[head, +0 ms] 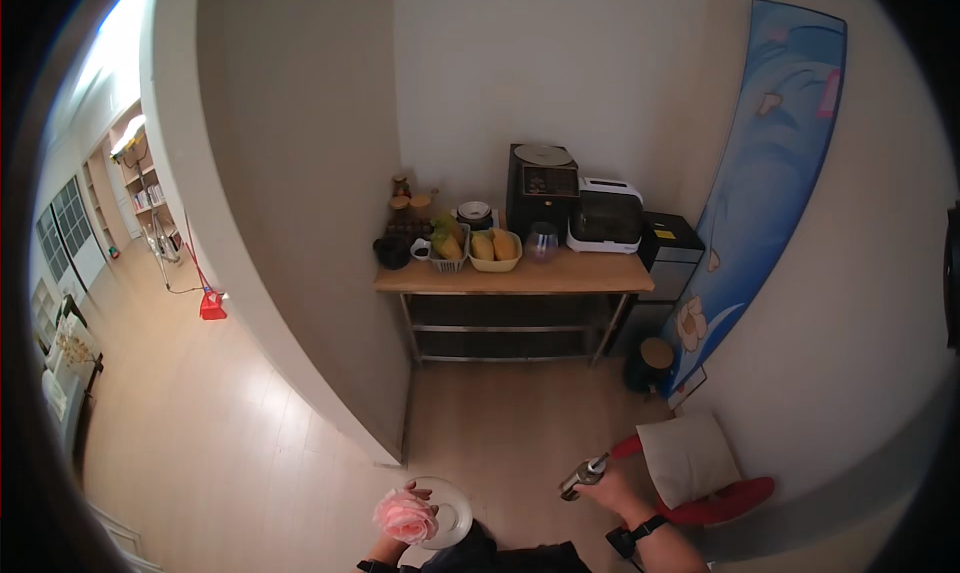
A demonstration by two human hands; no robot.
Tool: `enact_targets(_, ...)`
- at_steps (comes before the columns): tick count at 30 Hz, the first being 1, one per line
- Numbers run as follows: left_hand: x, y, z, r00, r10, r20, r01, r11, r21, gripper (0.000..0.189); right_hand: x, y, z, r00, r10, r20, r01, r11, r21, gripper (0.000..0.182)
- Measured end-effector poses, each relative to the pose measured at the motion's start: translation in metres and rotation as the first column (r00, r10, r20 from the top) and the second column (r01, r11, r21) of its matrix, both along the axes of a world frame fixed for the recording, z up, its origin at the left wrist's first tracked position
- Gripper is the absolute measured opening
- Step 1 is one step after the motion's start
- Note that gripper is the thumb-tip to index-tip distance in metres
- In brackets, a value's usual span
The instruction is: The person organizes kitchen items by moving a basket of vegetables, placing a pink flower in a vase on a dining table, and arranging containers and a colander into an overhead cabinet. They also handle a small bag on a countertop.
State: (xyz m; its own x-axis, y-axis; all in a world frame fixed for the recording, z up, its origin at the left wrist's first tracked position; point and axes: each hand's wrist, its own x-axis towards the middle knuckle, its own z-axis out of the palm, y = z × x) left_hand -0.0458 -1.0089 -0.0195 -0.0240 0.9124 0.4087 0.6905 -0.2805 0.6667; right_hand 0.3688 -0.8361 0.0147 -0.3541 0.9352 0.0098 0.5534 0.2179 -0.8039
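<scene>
A pink rose-like flower is in my left hand, low in the head view. Its bloom hides most of the palm, and a few fingertips show beyond the petals. Beside the bloom, a clear round glass dish rests against the same hand; how the fingers support it is hidden. My right hand grips a small bottle with a white collar and a thin nozzle, tilted up to the right. The bottle and the flower are well apart.
Ahead stands a wooden-topped table bearing a yellow basket of yellow produce, a black appliance and a white-framed appliance. At right are a red seat with a beige cushion and a lidded bin. A wall edge rises at left.
</scene>
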Motion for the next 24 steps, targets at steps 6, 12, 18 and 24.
enact_targets(6, -0.07, 0.11, -0.046, 0.97, -0.049, 0.238, 0.053, 0.999, -0.011, 0.02, -0.064, 0.104, 0.031, 0.998, -0.047, -0.035, 0.044, 0.997, -0.07, 0.053)
enact_targets(12, -0.094, 0.221, 0.002, 0.98, 0.153, 0.126, -0.139, 0.983, -0.116, 0.036, -0.12, 0.237, 0.031, 0.999, 0.045, 0.022, -0.044, 0.997, -0.061, 0.053)
enact_targets(18, -0.133, 0.302, 0.015, 0.958, 0.266, 0.108, -0.257, 0.962, -0.09, 0.03, -0.206, 0.385, 0.049, 0.97, 0.245, -0.015, -0.245, 0.966, -0.077, 0.056)
enact_targets(24, -0.149, 0.365, 0.046, 0.86, 0.449, 0.242, -0.417, 0.892, -0.172, 0.03, -0.314, 0.52, 0.115, 0.936, 0.351, -0.018, -0.35, 0.936, 0.03, 0.057)
